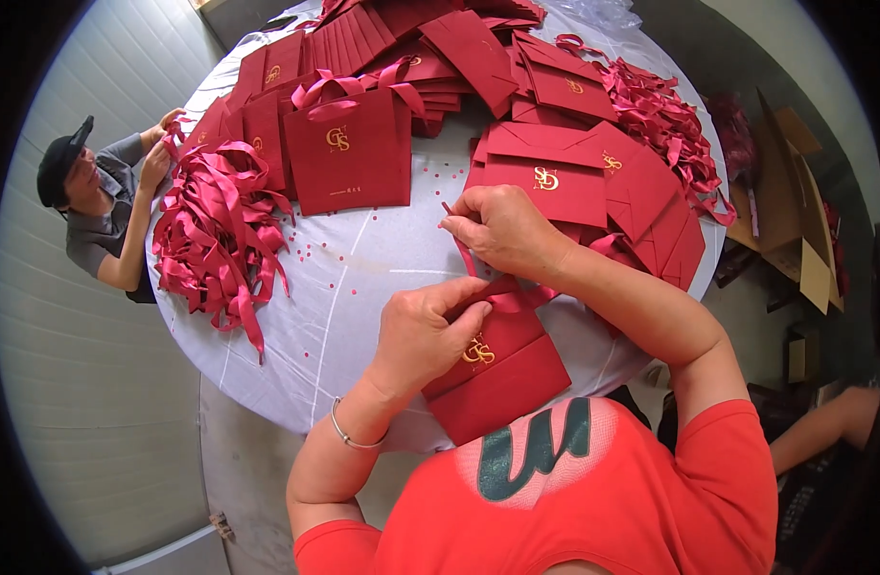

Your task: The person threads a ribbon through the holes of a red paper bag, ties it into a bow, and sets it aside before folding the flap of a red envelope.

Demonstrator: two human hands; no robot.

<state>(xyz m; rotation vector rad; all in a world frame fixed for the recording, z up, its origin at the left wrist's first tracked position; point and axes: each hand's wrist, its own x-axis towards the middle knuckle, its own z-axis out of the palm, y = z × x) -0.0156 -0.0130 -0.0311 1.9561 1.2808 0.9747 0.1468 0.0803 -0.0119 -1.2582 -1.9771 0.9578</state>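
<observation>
A dark red paper gift bag (512, 379) with a gold emblem lies at the table's near edge, right in front of me. My left hand (423, 331) is closed in a pinch at the bag's top edge, beside the ribbon. Above it, my right hand (507, 228) pinches a red ribbon (465, 257) between thumb and fingers, its tip poking out past them. That ribbon runs down toward the bag's opening. Another stretch of ribbon (526, 300) loops across the bag's top. My left fingers partly cover the emblem and the ribbon there.
A ribboned bag (349, 158) and a ribbon heap (215, 235) are at left. Flat bags (545, 177) and another ribbon pile (665, 120) fill the right. Small red paper dots (333, 257) dot the white tablecloth (267, 340). A co-worker (104, 206) handles ribbon across the table.
</observation>
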